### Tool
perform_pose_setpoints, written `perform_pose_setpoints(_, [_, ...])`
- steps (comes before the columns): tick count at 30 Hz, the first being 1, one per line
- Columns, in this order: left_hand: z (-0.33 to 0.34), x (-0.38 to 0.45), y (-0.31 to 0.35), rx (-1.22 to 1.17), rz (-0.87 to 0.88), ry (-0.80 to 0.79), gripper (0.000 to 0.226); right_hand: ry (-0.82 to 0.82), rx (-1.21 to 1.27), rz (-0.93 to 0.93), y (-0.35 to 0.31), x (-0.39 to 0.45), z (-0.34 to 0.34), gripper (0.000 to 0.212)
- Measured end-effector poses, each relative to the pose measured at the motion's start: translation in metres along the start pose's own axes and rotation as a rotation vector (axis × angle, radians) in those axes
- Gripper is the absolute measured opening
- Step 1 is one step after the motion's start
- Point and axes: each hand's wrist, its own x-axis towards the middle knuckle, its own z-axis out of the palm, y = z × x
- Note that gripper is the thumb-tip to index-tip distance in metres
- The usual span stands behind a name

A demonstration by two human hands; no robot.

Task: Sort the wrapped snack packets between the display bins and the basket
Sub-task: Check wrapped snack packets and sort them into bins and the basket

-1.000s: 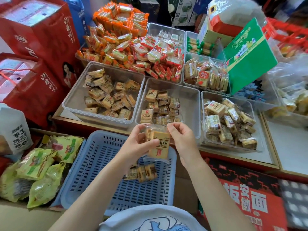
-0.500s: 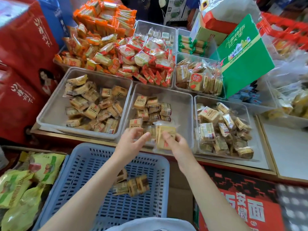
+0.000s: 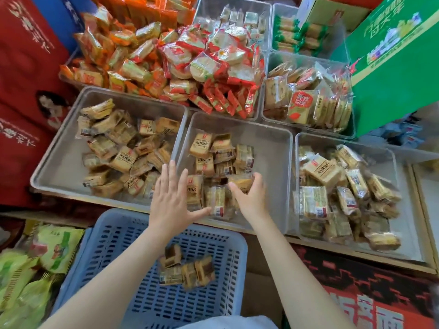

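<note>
Head view: the right hand (image 3: 249,195) reaches into the middle bin (image 3: 273,148), its fingers curled over a tan packet (image 3: 242,182) near the bin's front edge; motion blur hides whether it is truly grasped or only touched. The left hand (image 3: 172,198) hovers flat with fingers spread and straight, holding nothing, above the wall shared by the middle bin and the left bin (image 3: 61,162), near their front edges. More tan packets lie piled in the middle bin's near half, just beside both hands. The left bin holds a loose heap of similar packets, and the right bin (image 3: 403,176) holds another heap. Below the bins' front edge sits the blue basket (image 3: 118,245), with a few packets (image 3: 187,269) lying on its slotted floor, under the left forearm. Behind the three bins, further bins carry red and orange snacks (image 3: 190,55). A green box (image 3: 392,67) leans at the far right, and green bags (image 3: 28,269) lie left of the basket.
</note>
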Motion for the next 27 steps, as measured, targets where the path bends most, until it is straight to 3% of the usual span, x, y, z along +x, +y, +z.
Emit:
perform_pose_setpoints(3, [0.0, 0.001, 0.001, -0.005, 0.001, -0.01, 0.134, -0.061, -0.211, -0.098, -0.004, -0.002, 0.015, 0.098])
perform_pose_setpoints(6, [-0.001, 0.002, 0.001, -0.027, 0.001, -0.005, 0.135, -0.058, -0.335, -0.09, -0.005, 0.011, 0.024, 0.089])
perform_pose_setpoints(9, [0.0, 0.002, 0.001, -0.029, 0.004, 0.009, 0.136, -0.046, -0.281, 0.007, -0.002, 0.029, 0.018, 0.08])
perform_pose_setpoints(12, [0.003, 0.002, 0.0, -0.036, 0.01, 0.029, 0.134, -0.065, -0.218, 0.037, -0.006, 0.026, 0.013, 0.086])
perform_pose_setpoints(15, [0.002, 0.002, -0.002, -0.165, 0.034, 0.051, 0.13, 0.021, -0.158, -0.109, -0.026, 0.008, 0.012, 0.082])
perform_pose_setpoints(18, [-0.005, -0.001, -0.017, -0.4, 0.017, 0.107, 0.113, -0.008, -0.031, -0.245, -0.053, -0.005, 0.014, 0.066])
perform_pose_setpoints(23, [-0.014, -0.007, -0.109, -0.419, -0.262, 0.299, 0.092, -0.22, 0.097, -0.345, -0.123, -0.007, 0.059, 0.024])
perform_pose_setpoints(27, [-0.031, 0.024, -0.192, -0.295, -0.386, 0.392, 0.083, -0.347, 0.134, -0.32, -0.188, 0.003, 0.12, 0.022])
